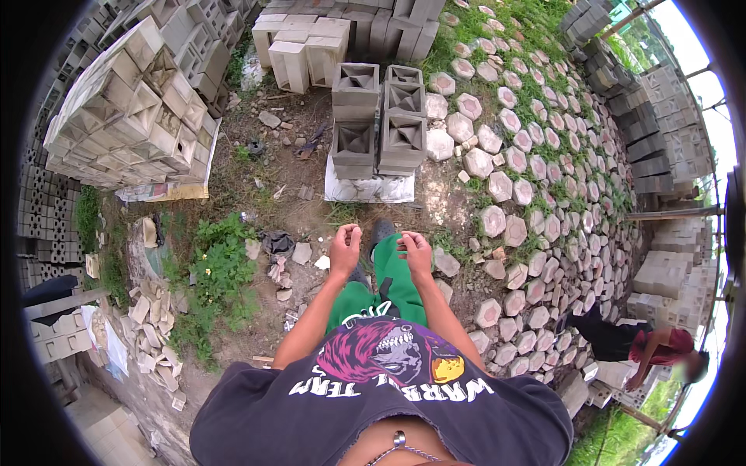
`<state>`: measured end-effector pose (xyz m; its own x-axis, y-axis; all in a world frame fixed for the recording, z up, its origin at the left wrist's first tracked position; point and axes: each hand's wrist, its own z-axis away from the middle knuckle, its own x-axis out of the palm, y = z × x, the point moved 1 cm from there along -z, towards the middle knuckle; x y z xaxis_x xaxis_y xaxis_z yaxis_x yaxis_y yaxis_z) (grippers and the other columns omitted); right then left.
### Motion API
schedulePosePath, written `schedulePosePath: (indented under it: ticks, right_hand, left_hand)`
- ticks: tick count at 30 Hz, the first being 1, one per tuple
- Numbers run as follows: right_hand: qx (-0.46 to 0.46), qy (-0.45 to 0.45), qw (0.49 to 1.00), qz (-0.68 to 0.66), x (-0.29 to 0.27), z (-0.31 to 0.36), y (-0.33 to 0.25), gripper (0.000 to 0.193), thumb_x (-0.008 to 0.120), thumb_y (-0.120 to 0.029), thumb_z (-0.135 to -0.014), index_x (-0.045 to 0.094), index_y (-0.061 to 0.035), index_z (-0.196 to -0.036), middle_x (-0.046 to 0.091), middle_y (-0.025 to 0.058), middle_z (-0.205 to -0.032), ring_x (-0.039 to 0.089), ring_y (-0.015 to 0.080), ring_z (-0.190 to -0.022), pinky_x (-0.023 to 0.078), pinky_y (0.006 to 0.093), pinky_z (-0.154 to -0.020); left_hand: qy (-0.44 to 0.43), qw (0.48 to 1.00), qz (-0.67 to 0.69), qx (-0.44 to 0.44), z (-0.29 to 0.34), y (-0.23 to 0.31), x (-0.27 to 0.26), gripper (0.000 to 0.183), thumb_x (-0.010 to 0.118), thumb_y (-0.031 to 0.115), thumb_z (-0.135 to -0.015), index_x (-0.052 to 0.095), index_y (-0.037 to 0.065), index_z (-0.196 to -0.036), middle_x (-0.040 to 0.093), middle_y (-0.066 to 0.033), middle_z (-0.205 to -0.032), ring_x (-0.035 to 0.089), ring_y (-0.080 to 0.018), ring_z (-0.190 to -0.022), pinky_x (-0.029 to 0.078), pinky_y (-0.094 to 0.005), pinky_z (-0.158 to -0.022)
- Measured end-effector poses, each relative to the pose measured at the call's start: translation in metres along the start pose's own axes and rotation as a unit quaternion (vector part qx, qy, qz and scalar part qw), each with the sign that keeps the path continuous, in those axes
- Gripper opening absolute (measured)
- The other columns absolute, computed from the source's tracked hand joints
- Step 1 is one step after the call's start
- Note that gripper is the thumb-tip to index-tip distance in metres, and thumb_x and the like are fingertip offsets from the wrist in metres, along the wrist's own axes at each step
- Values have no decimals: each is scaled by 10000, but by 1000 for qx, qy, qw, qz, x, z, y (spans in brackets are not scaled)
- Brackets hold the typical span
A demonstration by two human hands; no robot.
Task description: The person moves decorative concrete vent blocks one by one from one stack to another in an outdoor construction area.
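Note:
Both my hands hang in front of my green trousers (400, 268), apart from each other. My left hand (344, 250) is empty, its fingers loosely curled but not closed into a fist. Level with it, my right hand (416, 253) also holds nothing, its bent fingers slightly apart. Ahead of them stand several grey concrete vent blocks (353, 147) with pyramid-shaped faces, stacked in two columns. The blocks rest on a pale sheet (369, 190) on the ground. Neither hand touches them.
A tall stack of vent blocks (128, 116) stands at left, with more concrete blocks (307, 54) behind. Hexagonal pavers (517, 159) cover the grassy ground at right. Weeds (214, 272) and broken rubble (155, 326) lie at left. Another person (645, 346) bends over at far right.

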<state>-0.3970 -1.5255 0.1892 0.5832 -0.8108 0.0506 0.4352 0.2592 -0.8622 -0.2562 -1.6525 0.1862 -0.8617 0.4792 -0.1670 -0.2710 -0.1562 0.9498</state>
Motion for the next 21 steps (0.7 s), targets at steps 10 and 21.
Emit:
schedulePosePath:
  ticks: [10, 21]
  right_hand:
    - [-6, -50, 999, -18, 47, -133, -98, 242, 566, -238, -909, 607, -45, -1050, 644, 33, -872, 589, 100, -726, 474, 239, -587]
    - [-12, -121, 992, 23, 94, -185, -181, 203, 577, -229, -900, 612, -65, -1015, 654, 32, -850, 600, 94, -701, 483, 241, -574]
  left_hand:
    - [-19, 999, -36, -9, -105, 86, 26, 304, 557, 325, -923, 614, 31, -969, 658, -36, -715, 594, -99, -643, 467, -262, -619]
    - [103, 993, -60, 22, -185, 159, 3, 369, 546, 376, -909, 671, 32, -858, 599, -62, -596, 582, -142, -558, 435, -306, -542]
